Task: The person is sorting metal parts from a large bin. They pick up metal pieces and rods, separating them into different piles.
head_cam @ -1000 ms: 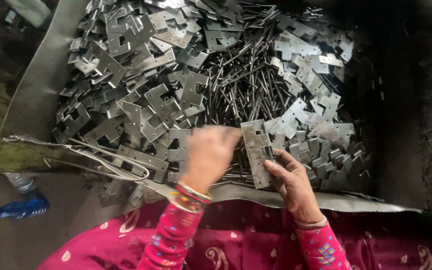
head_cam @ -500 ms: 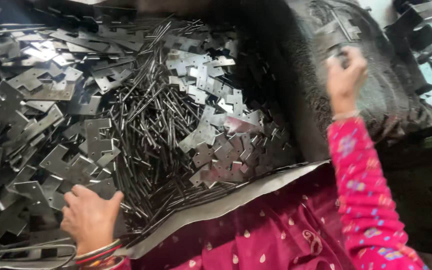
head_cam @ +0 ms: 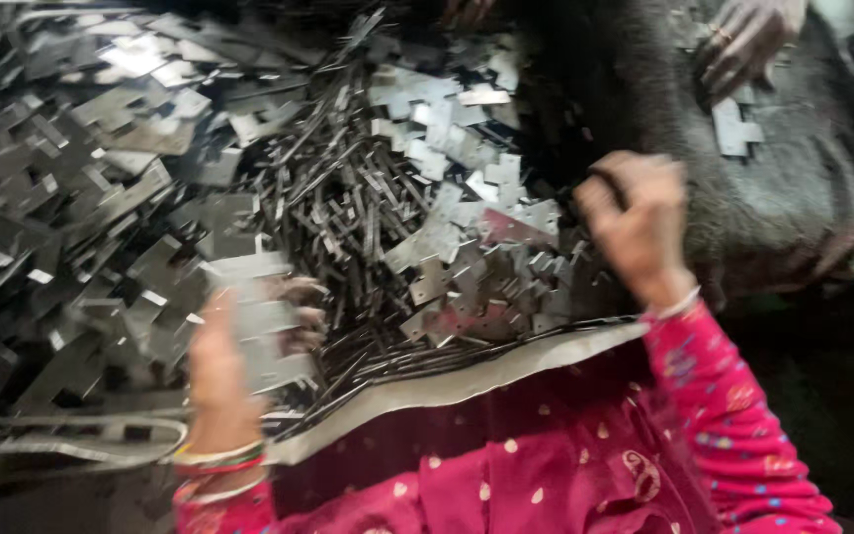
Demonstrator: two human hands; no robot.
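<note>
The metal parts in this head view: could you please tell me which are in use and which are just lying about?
In use:
- flat metal plates, held in the left hand
- right hand, closed; its contents cannot be seen

Lying about:
- heap of cut plates
- thin rods
- single plate by another person's hand

Low in the frame's left half, our left hand (head_cam: 239,346) grips a flat, notched grey metal plate (head_cam: 261,321), fingers curled over its right edge (motion blur softens the outline). Right of centre, our right hand (head_cam: 638,229) hangs closed above a heap of similar stamped metal plates (head_cam: 467,257). A bundle of thin dark metal rods (head_cam: 348,208) runs through the frame's middle. At upper right, another person's hand (head_cam: 748,40) rests on dark cloth (head_cam: 803,198) beside one single notched plate (head_cam: 735,127).
</note>
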